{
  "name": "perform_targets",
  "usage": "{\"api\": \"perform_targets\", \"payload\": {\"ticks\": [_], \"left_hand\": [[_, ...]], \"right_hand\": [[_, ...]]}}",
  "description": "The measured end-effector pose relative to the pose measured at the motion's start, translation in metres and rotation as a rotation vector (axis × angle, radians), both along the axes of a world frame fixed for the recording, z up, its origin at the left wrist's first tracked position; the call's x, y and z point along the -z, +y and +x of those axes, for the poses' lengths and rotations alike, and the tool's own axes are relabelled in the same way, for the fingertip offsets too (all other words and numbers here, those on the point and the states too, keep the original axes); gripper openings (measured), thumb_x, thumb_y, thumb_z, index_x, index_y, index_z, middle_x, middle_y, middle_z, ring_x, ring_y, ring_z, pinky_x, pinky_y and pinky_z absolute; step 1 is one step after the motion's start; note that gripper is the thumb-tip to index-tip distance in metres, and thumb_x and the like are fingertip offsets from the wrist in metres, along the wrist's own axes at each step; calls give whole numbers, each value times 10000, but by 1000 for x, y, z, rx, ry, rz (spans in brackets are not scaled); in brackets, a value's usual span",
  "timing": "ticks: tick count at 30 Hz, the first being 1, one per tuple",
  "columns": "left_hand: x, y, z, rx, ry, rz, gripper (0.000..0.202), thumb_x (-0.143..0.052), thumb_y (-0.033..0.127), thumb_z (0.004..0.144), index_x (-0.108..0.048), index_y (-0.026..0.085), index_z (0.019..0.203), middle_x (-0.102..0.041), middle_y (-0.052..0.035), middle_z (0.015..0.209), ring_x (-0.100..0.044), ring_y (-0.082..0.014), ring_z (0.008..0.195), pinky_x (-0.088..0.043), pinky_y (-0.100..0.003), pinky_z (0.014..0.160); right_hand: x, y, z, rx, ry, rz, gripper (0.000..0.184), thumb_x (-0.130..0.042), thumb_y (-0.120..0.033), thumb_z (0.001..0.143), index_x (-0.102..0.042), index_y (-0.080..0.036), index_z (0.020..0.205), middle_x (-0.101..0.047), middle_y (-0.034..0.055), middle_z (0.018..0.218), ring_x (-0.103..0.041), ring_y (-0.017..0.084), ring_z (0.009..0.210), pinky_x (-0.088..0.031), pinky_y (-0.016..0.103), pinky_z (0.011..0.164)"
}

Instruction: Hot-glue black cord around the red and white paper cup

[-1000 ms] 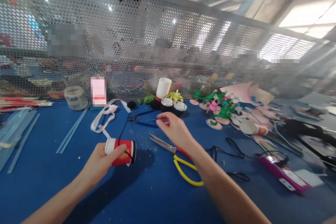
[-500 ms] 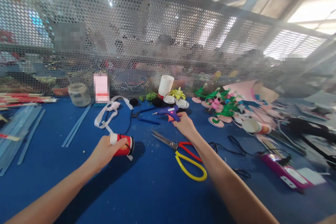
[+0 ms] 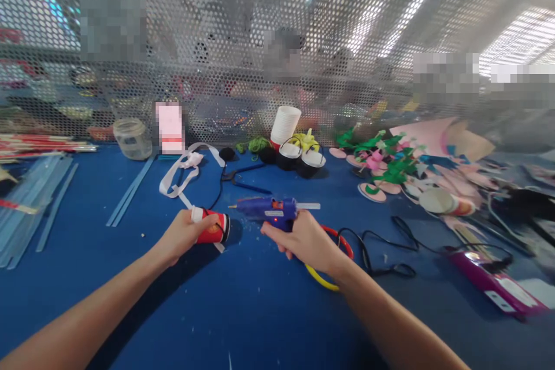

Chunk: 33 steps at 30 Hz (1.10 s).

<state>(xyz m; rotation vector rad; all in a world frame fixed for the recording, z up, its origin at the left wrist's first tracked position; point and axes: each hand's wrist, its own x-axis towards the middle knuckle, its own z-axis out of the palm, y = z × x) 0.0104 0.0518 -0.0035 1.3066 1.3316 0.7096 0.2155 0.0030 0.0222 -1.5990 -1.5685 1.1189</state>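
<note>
My left hand [image 3: 180, 235] is wrapped round a red and white paper cup [image 3: 213, 228], which lies on its side with black cord around it. White ribbon [image 3: 167, 188] trails from near the cup across the table. My right hand [image 3: 306, 243] grips a blue glue gun [image 3: 269, 209] by its handle. The gun's nozzle points left, just above and to the right of the cup, apart from it. A clear glue stick [image 3: 309, 206] pokes out of its back end. Scissors with red and yellow handles [image 3: 321, 277] lie partly hidden beneath my right hand and wrist.
Pliers [image 3: 247, 176] lie behind the glue gun. Stacked white cups [image 3: 286, 124] and two small black-and-white cups [image 3: 312, 163] stand farther back. Paper flowers [image 3: 390, 167] and a purple power strip [image 3: 494, 283] are at right. Glue sticks [image 3: 39, 202] and a jar [image 3: 132, 139] are at left.
My right hand has lifted the glue gun from the table and brought it left, towards the cup. The left hand still holds the cup. The camera view has tilted down.
</note>
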Motion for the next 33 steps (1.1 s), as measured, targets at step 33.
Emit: {"api": "perform_targets", "payload": {"ticks": [33], "left_hand": [[2,1,3,27,54,8,287,-558,429,620,-545,148,565,-520,33,455,-460,-120,430,-307,-231,448]], "right_hand": [[4,-12,-9,-71,-320,221,166,-495,-257,696,-440,-178,560,-393,-52,417,-334,72,387,-289,183,356]]}}
